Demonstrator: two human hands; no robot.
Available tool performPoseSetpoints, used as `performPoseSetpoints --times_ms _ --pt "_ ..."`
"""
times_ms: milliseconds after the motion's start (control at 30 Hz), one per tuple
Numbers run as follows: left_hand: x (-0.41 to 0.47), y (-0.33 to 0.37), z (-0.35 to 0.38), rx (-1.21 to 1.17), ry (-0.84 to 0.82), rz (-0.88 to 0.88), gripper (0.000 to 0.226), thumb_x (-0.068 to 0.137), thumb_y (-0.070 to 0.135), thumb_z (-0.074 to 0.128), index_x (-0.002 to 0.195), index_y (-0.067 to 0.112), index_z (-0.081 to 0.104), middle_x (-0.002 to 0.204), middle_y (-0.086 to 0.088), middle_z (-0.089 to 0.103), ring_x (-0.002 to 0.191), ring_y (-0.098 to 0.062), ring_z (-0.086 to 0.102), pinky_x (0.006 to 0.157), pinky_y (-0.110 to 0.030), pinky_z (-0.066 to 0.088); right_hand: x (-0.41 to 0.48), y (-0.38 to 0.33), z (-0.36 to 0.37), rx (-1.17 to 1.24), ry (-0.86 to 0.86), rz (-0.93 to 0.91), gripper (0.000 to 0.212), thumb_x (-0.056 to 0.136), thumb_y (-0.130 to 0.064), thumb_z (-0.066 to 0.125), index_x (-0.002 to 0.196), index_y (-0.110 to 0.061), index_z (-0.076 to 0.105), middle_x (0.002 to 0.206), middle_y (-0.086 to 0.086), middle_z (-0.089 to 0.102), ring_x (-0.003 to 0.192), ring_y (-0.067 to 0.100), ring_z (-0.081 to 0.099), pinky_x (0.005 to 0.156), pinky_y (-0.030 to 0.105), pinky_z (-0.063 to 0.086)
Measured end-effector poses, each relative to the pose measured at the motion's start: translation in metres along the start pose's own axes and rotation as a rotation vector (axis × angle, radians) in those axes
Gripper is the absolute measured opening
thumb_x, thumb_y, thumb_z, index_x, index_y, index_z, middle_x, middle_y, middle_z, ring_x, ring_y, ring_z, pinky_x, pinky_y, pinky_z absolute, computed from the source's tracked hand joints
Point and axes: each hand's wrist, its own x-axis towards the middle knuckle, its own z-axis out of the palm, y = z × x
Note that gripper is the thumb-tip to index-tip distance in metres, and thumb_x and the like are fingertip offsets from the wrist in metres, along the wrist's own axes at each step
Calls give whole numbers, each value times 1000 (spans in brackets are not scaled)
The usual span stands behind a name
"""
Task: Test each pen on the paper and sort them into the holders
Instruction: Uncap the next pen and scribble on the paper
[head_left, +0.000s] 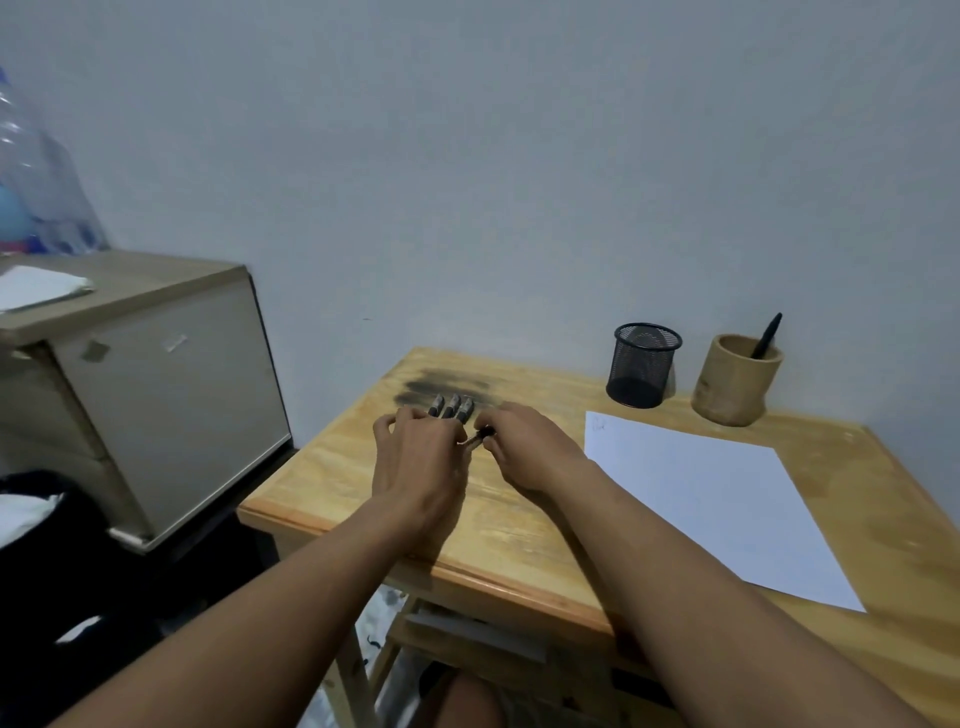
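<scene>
Both hands meet over the left part of the wooden desk (519, 525). A thin dark pen (479, 435) is pinched between my left hand (421, 457) and my right hand (524, 447), each gripping one end. Just beyond my left fingers lie three grey pens (453, 406) side by side, mostly hidden by the hand. A white sheet of paper (711, 499) lies to the right, with a faint mark near its top left corner. At the back stand a black mesh holder (644, 364), which looks empty, and a wooden holder (737, 382) with one black pen (768, 335) in it.
A dark smudge (447, 387) stains the desk behind the pens. A grey cabinet (156, 395) stands left of the desk, with white paper and a plastic bag on top. The grey wall (519, 182) rises right behind the desk. A knee shows under the desk's front edge.
</scene>
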Motion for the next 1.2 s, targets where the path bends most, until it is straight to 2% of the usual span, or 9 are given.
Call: performPoseSetpoints --times_ms 167,333,500,600,667,733,867,1000,1200 --pt "8 5 -11 -25 113 58 20 93 28 60 111 29 68 102 4 71 112 -23 51 90 -38 29 -13 2 -8 -100 128 11 18 102 -21 51 112 -19 67 108 4 61 100 29 56 77 46 53" --pt "22 24 -19 -201 208 13 57 89 42 63 141 28 45 136 3 57 127 -24 45 100 -40 33 -23 10 -35 7 252 118 23 104 -26 50 117 -17 66 110 4 62 103 26 56 75 38 46" --pt "31 56 -19 -489 225 3 91 86 35 72 155 24 14 138 -1 54 122 -26 49 100 -43 40 -39 18 -59 194 380 279 16 100 -27 55 107 -19 66 103 2 71 97 24 64 78 38 51" --pt "39 72 -17 -577 169 -16 73 88 38 68 149 23 32 129 3 63 119 -24 55 95 -42 46 -49 24 -70 327 480 337 14 98 -26 58 103 -17 67 95 -1 74 91 20 66 79 36 53" --pt "45 80 -14 -603 25 21 45 92 41 61 132 21 59 122 3 69 116 -21 60 95 -37 48 -55 27 -76 499 565 397 9 98 -23 59 98 -17 65 82 -5 71 79 12 66 70 27 50" --pt "47 88 -12 -653 -112 71 32 94 40 57 115 21 71 117 3 72 111 -17 64 94 -32 48 -59 29 -81 664 610 467 8 98 -21 61 94 -15 64 77 -6 70 73 6 65 66 23 48" --pt "52 99 -10 -735 -214 116 23 96 34 58 101 21 76 96 3 75 88 -15 64 71 -25 43 -65 39 -82 942 644 546 12 96 -19 61 95 -8 67 89 4 77 93 21 74 87 45 59" --pt "60 103 -12 -789 -186 112 9 93 24 65 88 20 72 78 10 68 73 -2 59 59 -11 36 -73 44 -89 1070 622 517 12 96 -16 64 97 -5 68 95 10 76 99 23 73 74 32 60" --pt "63 104 -12 -868 -225 149 16 96 26 61 90 18 73 80 9 72 66 5 56 60 -15 38 -71 52 -89 1142 646 513 18 94 -14 68 104 1 68 93 11 77 93 23 74 71 26 61"
